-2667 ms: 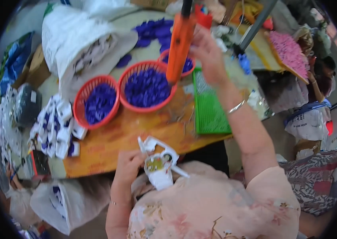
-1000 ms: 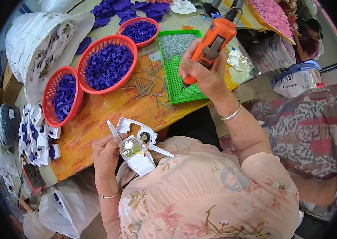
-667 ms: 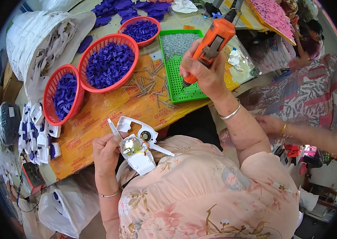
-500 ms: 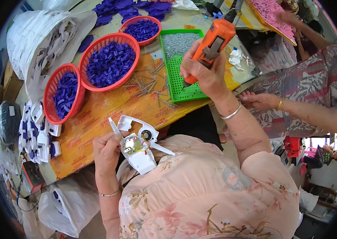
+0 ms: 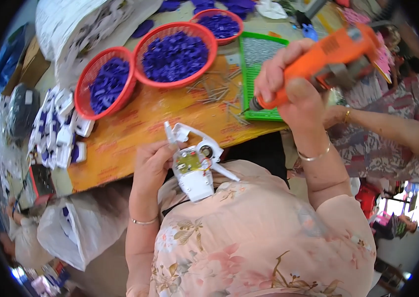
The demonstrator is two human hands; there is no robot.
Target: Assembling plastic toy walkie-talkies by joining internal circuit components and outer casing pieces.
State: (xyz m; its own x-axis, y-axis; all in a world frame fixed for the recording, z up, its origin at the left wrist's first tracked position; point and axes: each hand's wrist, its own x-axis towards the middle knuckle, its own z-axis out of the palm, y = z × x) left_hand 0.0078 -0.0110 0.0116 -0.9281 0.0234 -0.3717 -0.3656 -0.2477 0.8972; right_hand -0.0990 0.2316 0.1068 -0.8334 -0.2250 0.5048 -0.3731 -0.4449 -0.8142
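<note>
My left hand [image 5: 155, 161] pinches a white plastic housing [image 5: 198, 185] at its upper left edge, close to my body. Inside the housing lie a yellowish circuit board [image 5: 188, 162], thin wires and a round dark part [image 5: 205, 150]. In my right hand [image 5: 296, 99] is an orange electric screwdriver [image 5: 336, 57], its grey tip end pointing down and left over the lower left edge of a green tray [image 5: 264, 114]. Small silver screws [image 5: 261, 52] fill the tray's far part. The screwdriver is apart from the housing.
Three red baskets [image 5: 131, 94] of purple parts [image 5: 175, 58] stand on the orange-covered table [image 5: 105, 163]. Loose metal pins [image 5: 214, 91] lie beside the tray. White-and-purple pieces [image 5: 53, 133] are piled at left, near a white sack [image 5: 66, 29]. A co-worker's arm [image 5: 383, 123] is at right.
My right hand has brought the screwdriver lower and tilted it more level, its tip now at the tray's left edge. The view has shifted; my left hand still holds the housing.
</note>
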